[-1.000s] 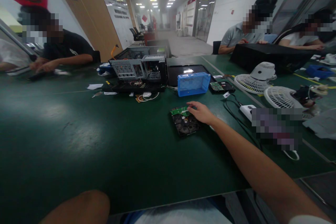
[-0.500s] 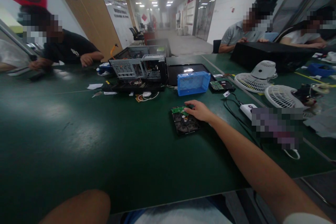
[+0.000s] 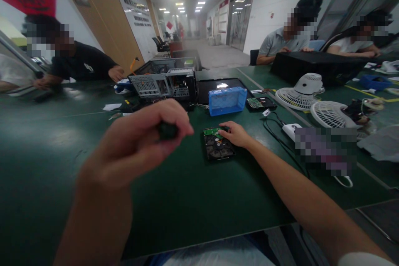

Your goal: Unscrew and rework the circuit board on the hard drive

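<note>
A hard drive [image 3: 216, 146] lies circuit side up on the green table [image 3: 193, 191], showing a green board at its far end. My right hand [image 3: 234, 134] rests on its far right corner, fingers laid over the board. My left hand [image 3: 141, 141] is raised close to the camera, left of the drive, fingers pinched round a small dark object [image 3: 167, 131] that I cannot make out.
Beyond the drive stand a blue plastic bin [image 3: 227, 100], an opened computer case [image 3: 165, 81] and a second circuit board [image 3: 260, 103]. Two white fans [image 3: 314, 99] and black cables [image 3: 274, 126] lie to the right. Other people sit at the far left and far right.
My left arm rose from the bottom edge; its hand is now lifted in front of the camera, pinching a small dark thing. My right hand stays on the drive.
</note>
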The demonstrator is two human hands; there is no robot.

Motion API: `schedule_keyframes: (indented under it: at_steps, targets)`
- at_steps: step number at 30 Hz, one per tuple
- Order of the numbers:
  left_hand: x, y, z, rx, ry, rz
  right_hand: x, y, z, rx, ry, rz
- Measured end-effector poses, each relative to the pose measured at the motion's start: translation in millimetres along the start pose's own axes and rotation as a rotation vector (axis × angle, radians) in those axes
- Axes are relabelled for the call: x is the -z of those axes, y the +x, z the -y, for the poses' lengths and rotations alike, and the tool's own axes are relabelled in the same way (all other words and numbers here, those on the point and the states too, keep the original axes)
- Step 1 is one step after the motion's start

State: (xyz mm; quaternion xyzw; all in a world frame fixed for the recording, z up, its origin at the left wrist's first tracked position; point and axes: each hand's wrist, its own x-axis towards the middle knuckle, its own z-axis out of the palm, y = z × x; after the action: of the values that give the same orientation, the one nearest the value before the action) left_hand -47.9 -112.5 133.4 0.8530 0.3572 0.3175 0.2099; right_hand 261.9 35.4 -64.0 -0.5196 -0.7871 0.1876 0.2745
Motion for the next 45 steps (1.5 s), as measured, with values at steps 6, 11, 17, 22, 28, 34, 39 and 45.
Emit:
schedule_keyframes:
  at_steps: [6,11,17,22,28,34,39,45]
  targets:
    - [-59.8,69.0,95.6,-0.064,-0.347,-0.363,-3.0,1.2,-3.2,0.009,0.018,-0.025]
    - [-92.8,78.8,150.4,0.051,-0.337,-0.491,-4.2,2.0,-7.3,0.021,0.024,-0.027]
    - [-104.0,73.4,163.0,0.086,-0.232,-0.521,-5.6,2.4,-8.4,-0.006,0.048,-0.028]
    - [-109.1,73.0,172.2,0.081,-0.134,-0.502,-5.9,3.2,-8.4,-0.003,0.041,-0.03]
    - [-108.5,71.0,174.1,0.082,-0.068,-0.494,-5.7,2.9,-8.5,0.006,0.028,-0.028]
    - [-107.9,71.9,176.3,0.061,-0.046,-0.492,-5.8,2.9,-8.5,0.011,0.017,-0.034]
    - [-107.6,71.0,175.1,0.063,-0.05,-0.479,-6.1,2.9,-8.8,0.01,0.025,-0.033]
    - [-105.0,70.0,167.2,0.053,-0.08,-0.446,-4.0,2.1,-7.1,0.01,0.021,-0.027]
